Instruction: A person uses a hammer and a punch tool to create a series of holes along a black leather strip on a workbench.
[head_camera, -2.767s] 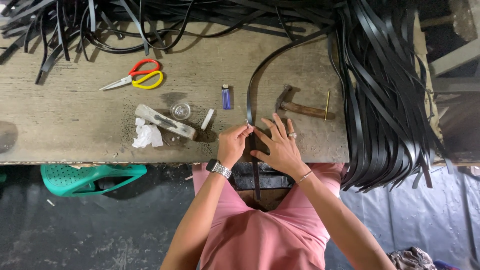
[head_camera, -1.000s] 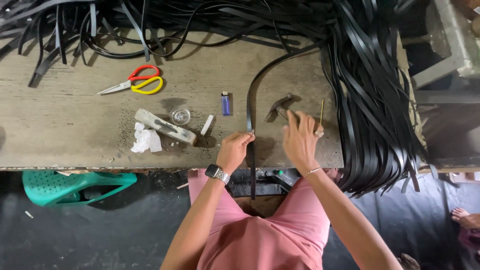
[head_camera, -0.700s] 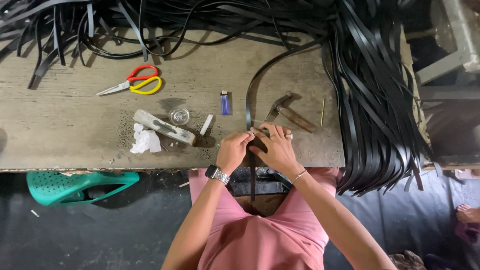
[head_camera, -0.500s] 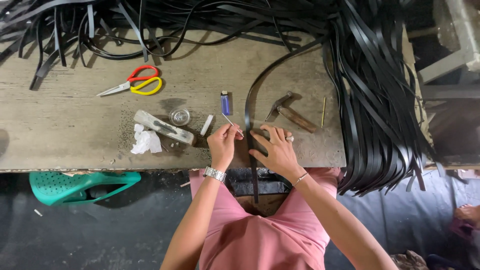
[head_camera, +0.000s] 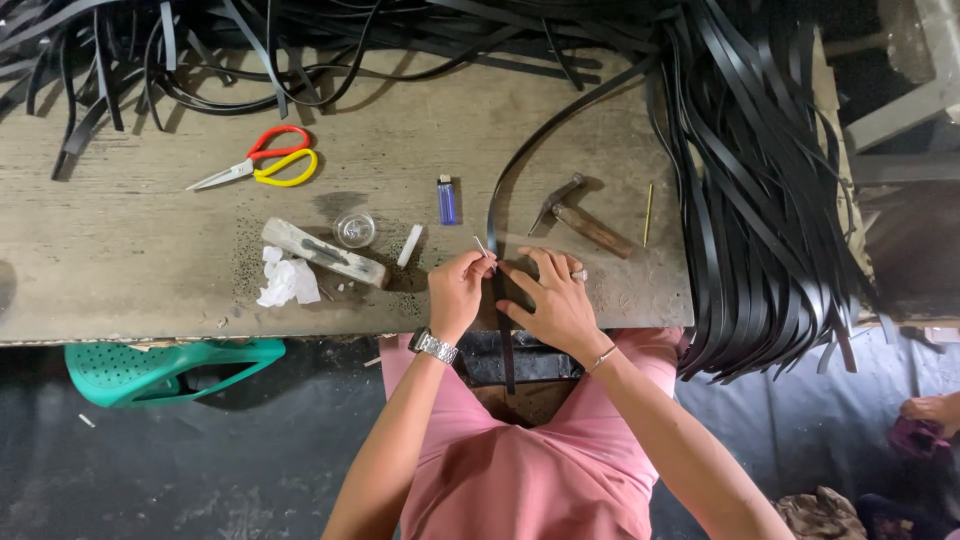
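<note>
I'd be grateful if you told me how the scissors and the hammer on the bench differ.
The scissors have bright red and yellow handles; the hammer is dull, with a brown wooden handle and a dark metal head. The scissors lie far left of the hands, near the tangled black strips; the hammer lies just above the right hand, beside the curved black strap. Both lie flat on the wooden bench, with no hand on them.

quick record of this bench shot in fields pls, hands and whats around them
left hand: pinches a thin pale pin beside the black strap
right hand: flat on the strap at the bench edge
bench: worn wood
near the hands: hammer, blue lighter, wooden block
further left: red and yellow scissors
right side: heap of black strips
</note>
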